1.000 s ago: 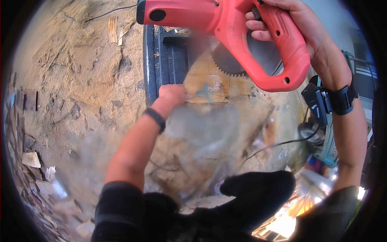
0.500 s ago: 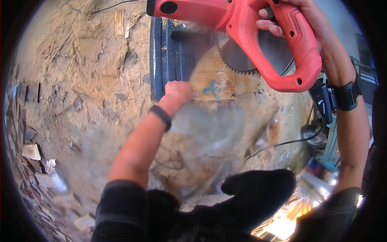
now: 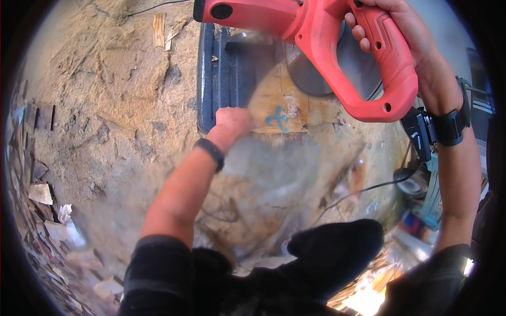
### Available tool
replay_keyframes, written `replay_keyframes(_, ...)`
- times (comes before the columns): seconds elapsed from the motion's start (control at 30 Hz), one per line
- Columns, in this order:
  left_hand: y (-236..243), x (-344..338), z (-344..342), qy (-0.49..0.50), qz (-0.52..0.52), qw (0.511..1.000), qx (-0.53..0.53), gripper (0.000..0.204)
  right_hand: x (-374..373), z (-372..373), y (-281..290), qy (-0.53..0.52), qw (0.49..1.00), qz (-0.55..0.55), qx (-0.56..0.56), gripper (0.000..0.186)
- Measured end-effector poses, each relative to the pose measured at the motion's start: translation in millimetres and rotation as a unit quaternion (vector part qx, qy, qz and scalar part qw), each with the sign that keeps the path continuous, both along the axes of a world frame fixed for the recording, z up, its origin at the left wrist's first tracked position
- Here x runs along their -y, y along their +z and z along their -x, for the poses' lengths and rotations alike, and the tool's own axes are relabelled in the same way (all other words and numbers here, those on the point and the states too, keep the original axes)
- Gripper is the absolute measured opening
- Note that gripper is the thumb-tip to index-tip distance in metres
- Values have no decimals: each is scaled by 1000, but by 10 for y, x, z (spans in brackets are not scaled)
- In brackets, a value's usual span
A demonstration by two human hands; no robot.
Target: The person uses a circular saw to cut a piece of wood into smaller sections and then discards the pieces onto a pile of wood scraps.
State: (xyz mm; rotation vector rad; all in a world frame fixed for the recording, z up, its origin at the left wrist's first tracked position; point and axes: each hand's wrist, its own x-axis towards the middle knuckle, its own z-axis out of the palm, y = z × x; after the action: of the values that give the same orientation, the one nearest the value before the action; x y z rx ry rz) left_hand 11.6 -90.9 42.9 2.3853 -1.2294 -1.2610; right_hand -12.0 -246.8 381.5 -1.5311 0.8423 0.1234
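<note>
Across the upper left of the frame, spreads out as rough ground coated in pale tan sawdust, with wood slivers near the top and a thin dark cable along the upper edge. Down the left rim, crowds into a heap of wood offcuts, bent by the lens, with a crumpled white scrap among them. At the right, shows a small wheel and a teal frame beside the forearm, with a black cord curving leftward over the ground. At lower right, glares with sunlight over wood scraps.

From upper centre to upper right, holds the red power saw over a dark metal base, with the right hand clamped on its looped handle. Under the saw, shows a grey round blade, blurred at the edge, over a yellowish board with a blue mark; cannot tell whether cutting into it. Left of centre, rests the left hand at the board's left end, with fingers curled in; cannot tell whether clamped on it. Below the board, blurs into grey-brown haze.
</note>
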Motion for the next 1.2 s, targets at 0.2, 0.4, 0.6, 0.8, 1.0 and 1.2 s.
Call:
replay_keyframes(0.2, -51, -31, 19, 7, 42, 999, 21, 36, 4, 136, -258, 1, 1000, 7, 23, 34)
replay_keyframes(0.4, -9, -8, 13, -1, 18, 1000, 19, 43, -36, 224, -304, -7, 999, 38, 8, 33)
replay_keyframes(0.6, 15, -13, 10, -2, 23, 1000, 10, 39, -40, 243, -486, 20, 994, 101, 21, 32)
replay_keyframes(0.8, -25, 11, 12, 4, -2, 1000, 5, 43, -47, 245, -633, 39, 991, 125, 28, 31)
replay_keyframes(1.0, -57, 9, 11, -2, 1, 1000, 2, 46, -56, 250, -702, 48, 989, 137, 25, 30)
replay_keyframes(1.2, -79, 5, 29, -4, 4, 1000, 9, 45, -153, 318, -844, 21, 990, 133, 52, 30)
